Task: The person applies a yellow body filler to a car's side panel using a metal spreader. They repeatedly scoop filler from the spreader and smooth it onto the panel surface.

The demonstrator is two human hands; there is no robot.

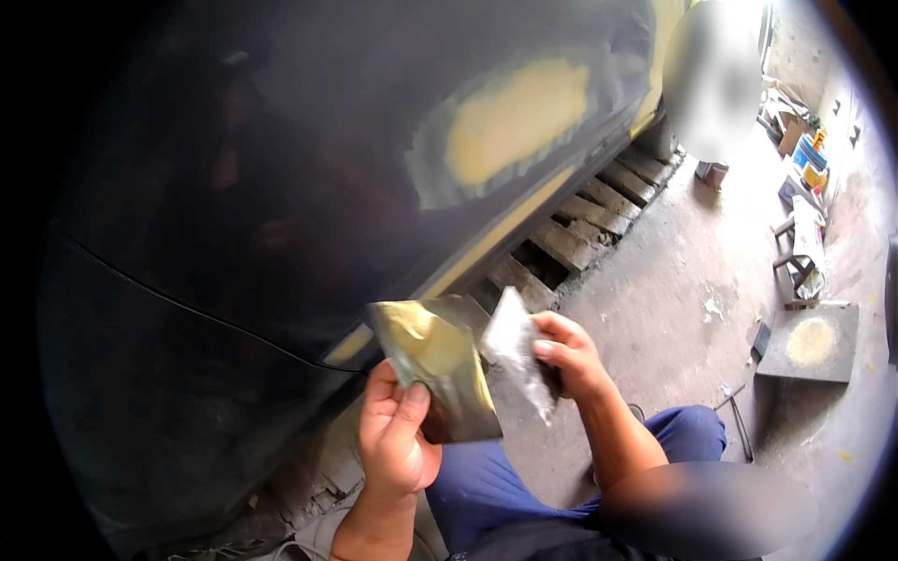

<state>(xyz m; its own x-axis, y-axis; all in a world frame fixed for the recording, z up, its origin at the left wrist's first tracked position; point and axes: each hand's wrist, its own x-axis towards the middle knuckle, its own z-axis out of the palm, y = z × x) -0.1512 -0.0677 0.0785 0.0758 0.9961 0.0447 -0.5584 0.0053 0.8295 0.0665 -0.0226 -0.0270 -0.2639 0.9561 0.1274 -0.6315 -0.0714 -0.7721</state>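
My left hand [395, 435] grips a flat dark rectangular plate [468, 402] by its near edge, thumb on top. Pale yellow filler putty [421, 337] is smeared over the plate's far part. Just to the right, my right hand [571, 360] is closed on a flat, shiny spreader [512, 338], blurred by motion; its edge comes close to the plate, and I cannot tell if they touch. Beyond both hands is a dark car body panel [281, 196] with a broad yellow filler patch [519, 117] on it. A narrower yellow strip [500, 229] runs along its lower edge.
Slatted blocks [561, 245] lie under the car's edge. A small can [713, 174] stands on the concrete floor [645, 309]. At right are a dark stand [837, 341] with a pale round patch, a small stool [804, 238] and clutter [809, 159] along the wall.
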